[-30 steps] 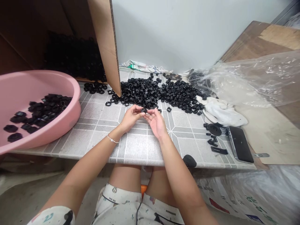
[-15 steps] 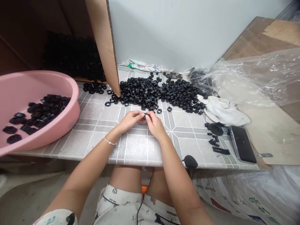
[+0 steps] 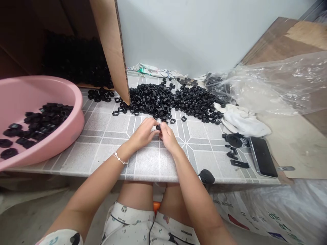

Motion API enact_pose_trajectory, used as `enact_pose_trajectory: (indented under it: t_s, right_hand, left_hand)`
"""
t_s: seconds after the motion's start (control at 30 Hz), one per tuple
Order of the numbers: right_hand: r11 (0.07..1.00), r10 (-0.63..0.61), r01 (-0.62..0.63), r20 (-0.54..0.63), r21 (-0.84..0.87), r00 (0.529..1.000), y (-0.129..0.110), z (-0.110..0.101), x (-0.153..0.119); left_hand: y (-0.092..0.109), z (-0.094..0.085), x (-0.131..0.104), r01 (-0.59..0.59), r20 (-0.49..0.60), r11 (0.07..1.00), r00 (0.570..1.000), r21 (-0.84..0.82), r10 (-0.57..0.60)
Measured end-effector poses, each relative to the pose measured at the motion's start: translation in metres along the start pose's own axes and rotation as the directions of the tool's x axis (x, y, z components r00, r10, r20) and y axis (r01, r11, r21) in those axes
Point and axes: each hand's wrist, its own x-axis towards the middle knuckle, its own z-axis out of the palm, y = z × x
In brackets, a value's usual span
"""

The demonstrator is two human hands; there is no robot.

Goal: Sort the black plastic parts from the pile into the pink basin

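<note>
A small black plastic part (image 3: 158,127) is pinched between my two hands, just above the tabletop. My left hand (image 3: 146,133) has thumb and forefinger closed on its left side. From the right, the fingertips of my right hand (image 3: 168,136) press against the same part; some fingers are hidden behind it. Beyond my hands lies a heap of black ring-shaped parts (image 3: 154,98), and right of it a second heap of small black parts (image 3: 196,102). A few loose rings, such as a black ring (image 3: 173,121), lie close to my fingers.
At left stands a pink basin (image 3: 76,98) with black parts inside; behind it a cardboard box (image 3: 112,47) holds many more. On the right are a white cloth (image 3: 237,120), a phone (image 3: 263,157), small black pieces (image 3: 232,154) and clear plastic sheeting (image 3: 276,85). A black rounded object (image 3: 206,176) sits at the front edge.
The fingers have shifted around the black part, which now shows more clearly between them. My left hand has turned and its knuckles are raised. The view has moved slightly.
</note>
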Motion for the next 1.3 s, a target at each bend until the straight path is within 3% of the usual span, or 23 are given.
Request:
enact_pose_trajectory:
  t_s: [0.07, 0.13, 0.23, 0.27, 0.33, 0.4, 0.5, 0.63, 0.8, 1.0, 1.07, 1.17, 1.3]
  right_hand:
    - [0.989, 0.048, -0.050, 0.020, 0.137, 0.999, 0.000, 0.003, 0.002]
    - [0.971, 0.053, -0.054, 0.008, 0.232, 0.999, -0.001, 0.004, 0.002]
    - [0.979, -0.029, 0.046, -0.089, 0.198, 0.996, -0.005, 0.004, 0.000]
    - [0.987, -0.069, 0.084, -0.115, 0.134, 0.991, -0.006, 0.003, -0.001]
    - [0.991, -0.136, 0.136, -0.120, -0.006, 0.984, -0.008, 0.002, -0.004]
    - [0.984, -0.166, 0.159, -0.089, -0.086, 0.982, -0.009, 0.001, -0.006]
    - [0.980, -0.172, 0.166, -0.048, -0.110, 0.984, -0.008, 0.002, -0.007]
    - [0.984, -0.158, 0.153, -0.039, -0.091, 0.987, -0.006, 0.007, -0.007]
    - [0.994, -0.108, 0.109, -0.034, 0.031, 0.994, -0.002, 0.012, -0.006]
    - [0.984, -0.061, 0.070, -0.062, 0.164, 0.996, -0.002, 0.014, -0.004]
    - [0.973, -0.043, 0.053, -0.047, 0.227, 0.998, -0.006, 0.015, -0.002]
    - [0.921, 0.013, 0.012, -0.060, 0.389, 0.998, -0.015, 0.010, 0.001]
    - [0.845, 0.116, -0.007, -0.170, 0.535, 0.979, -0.022, -0.005, 0.008]
  left_hand:
    - [0.002, -0.001, 0.000, -0.103, 0.001, 0.991, 0.995, 0.082, 0.103]
    - [0.005, -0.001, 0.001, -0.091, -0.039, 0.995, 0.995, 0.050, 0.093]
    - [0.006, 0.001, 0.003, 0.127, -0.110, 0.971, 0.982, -0.204, -0.152]
    - [0.007, 0.002, 0.003, 0.233, -0.065, 0.917, 0.962, -0.325, -0.267]
    - [0.007, 0.004, 0.004, 0.434, 0.129, 0.738, 0.892, -0.517, -0.434]
    - [0.009, 0.004, 0.004, 0.557, 0.300, 0.569, 0.821, -0.605, -0.486]
    - [0.010, 0.003, 0.004, 0.587, 0.359, 0.433, 0.788, -0.684, -0.500]
    - [0.008, 0.000, 0.004, 0.599, 0.414, 0.328, 0.771, -0.731, -0.485]
    - [0.007, -0.001, 0.003, 0.593, 0.395, 0.381, 0.783, -0.710, -0.481]
    - [0.005, 0.002, 0.004, 0.396, 0.152, 0.694, 0.909, -0.601, -0.388]
    - [0.003, 0.003, 0.005, 0.337, 0.084, 0.749, 0.931, -0.570, -0.355]
    - [0.003, 0.005, 0.007, 0.308, 0.052, 0.722, 0.934, -0.619, -0.353]
    - [0.004, 0.001, 0.011, 0.320, 0.024, 0.635, 0.903, -0.703, -0.429]
